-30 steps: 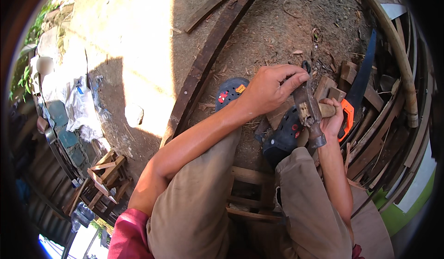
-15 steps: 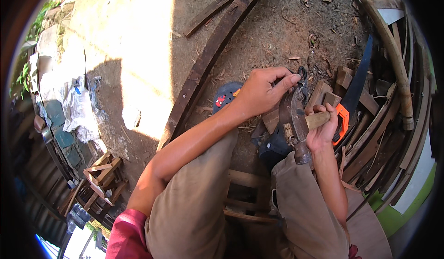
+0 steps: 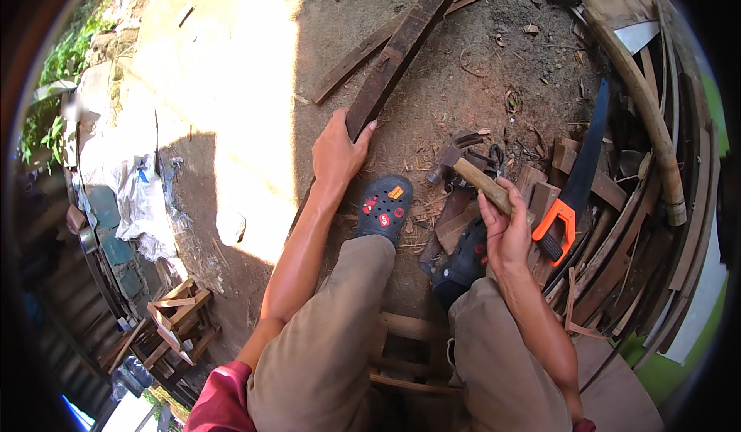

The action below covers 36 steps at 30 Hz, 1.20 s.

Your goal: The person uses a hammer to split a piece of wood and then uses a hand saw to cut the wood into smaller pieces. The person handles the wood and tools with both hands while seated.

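My left hand [image 3: 340, 148] grips a long dark wooden beam [image 3: 405, 42], thumb along its right side and fingers on its left. The beam slants from my hand toward the far edge of the view. In my right hand [image 3: 508, 227] is a claw hammer [image 3: 480, 176], held by its wooden handle over the ground near my right foot. Its rusty metal head points away and to the left. Between the two hands, my left foot wears a dark clog [image 3: 384, 204] with colourful charms.
A handsaw [image 3: 583, 170] with an orange handle leans on wood scraps at the right. Beyond it are stacked strips [image 3: 644, 224] and a round pole [image 3: 641, 92]. A thinner plank [image 3: 355, 65] lies beside the beam. Small wooden frames [image 3: 181, 320] stand at lower left.
My left hand has left the hammer head and moved left onto the beam, whose near end has shifted. The hammer has swung round so that its head points away from me.
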Each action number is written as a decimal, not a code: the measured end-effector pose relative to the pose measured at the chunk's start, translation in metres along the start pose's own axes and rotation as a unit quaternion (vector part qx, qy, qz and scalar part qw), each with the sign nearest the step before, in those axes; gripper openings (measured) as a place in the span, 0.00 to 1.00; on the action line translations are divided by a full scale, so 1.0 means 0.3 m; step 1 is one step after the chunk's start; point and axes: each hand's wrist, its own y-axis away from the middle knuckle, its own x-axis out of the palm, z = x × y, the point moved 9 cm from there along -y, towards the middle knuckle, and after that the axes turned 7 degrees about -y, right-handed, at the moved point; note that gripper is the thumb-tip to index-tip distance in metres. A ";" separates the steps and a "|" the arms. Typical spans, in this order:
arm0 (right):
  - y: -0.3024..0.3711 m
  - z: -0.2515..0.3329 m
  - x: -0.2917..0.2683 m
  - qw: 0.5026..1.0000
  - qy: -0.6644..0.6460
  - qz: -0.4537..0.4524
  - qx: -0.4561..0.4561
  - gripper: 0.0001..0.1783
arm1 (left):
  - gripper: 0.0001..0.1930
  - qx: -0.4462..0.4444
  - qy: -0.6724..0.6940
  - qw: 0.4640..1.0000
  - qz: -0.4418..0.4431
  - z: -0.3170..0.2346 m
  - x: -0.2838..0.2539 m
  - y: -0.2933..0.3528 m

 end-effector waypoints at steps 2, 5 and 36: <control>0.005 -0.041 0.002 1.000 0.000 0.011 0.012 0.21 | 0.28 -0.001 0.002 1.000 0.020 0.004 0.011 -0.016; -0.002 -0.066 0.024 0.997 0.030 0.069 0.030 0.21 | 0.28 -0.032 -0.009 0.998 0.056 0.030 -0.005 -0.043; -0.070 0.125 -0.038 0.798 0.580 0.159 0.042 0.22 | 0.26 -0.019 0.031 0.999 0.015 0.059 -0.009 -0.038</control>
